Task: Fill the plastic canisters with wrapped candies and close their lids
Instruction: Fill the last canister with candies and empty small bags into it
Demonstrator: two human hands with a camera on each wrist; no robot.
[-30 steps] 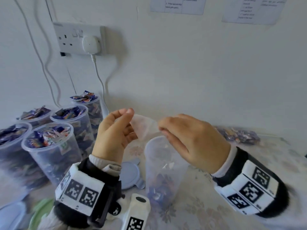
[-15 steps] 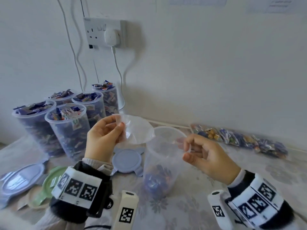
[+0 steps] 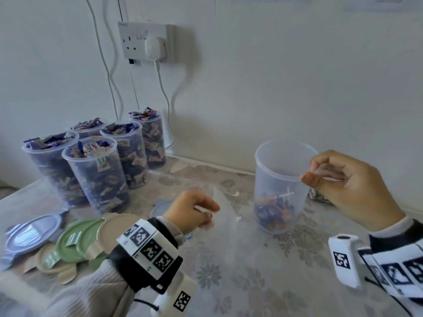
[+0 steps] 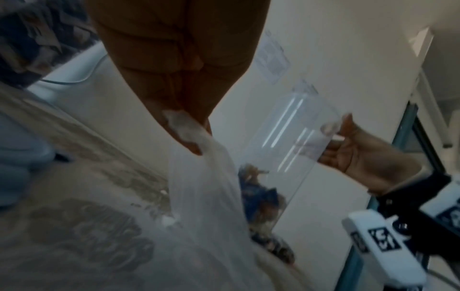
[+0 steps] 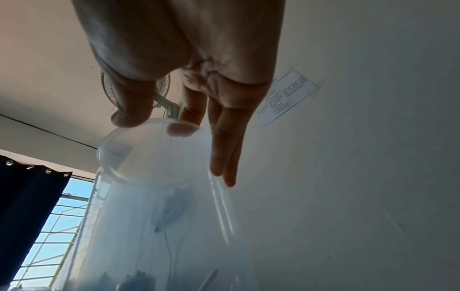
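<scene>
A clear plastic canister [image 3: 280, 179] stands on the flowered tablecloth with a few wrapped candies [image 3: 273, 210] at its bottom. My right hand [image 3: 338, 181] pinches its rim between thumb and forefinger; in the right wrist view the right hand [image 5: 159, 122] grips that rim [image 5: 149, 153] from above. My left hand [image 3: 194, 211] holds a thin, see-through plastic bag [image 3: 223, 216] low over the table, left of the canister. In the left wrist view the left hand [image 4: 189, 126] pinches the bunched top of the bag [image 4: 206, 187], which hangs limp beside the canister [image 4: 286, 149].
Several canisters [image 3: 98, 172] heaped with wrapped candies stand at the back left by the wall. Loose lids, blue [image 3: 32, 234], green [image 3: 77, 241] and beige [image 3: 116, 227], lie at the front left. A wall socket with plug and cable [image 3: 155, 46] sits above. A candy packet [image 3: 318, 197] lies behind my right hand.
My left hand has dropped towards the table with the bag. My right hand has let go of the bag and taken the canister's rim. The view has swung left.
</scene>
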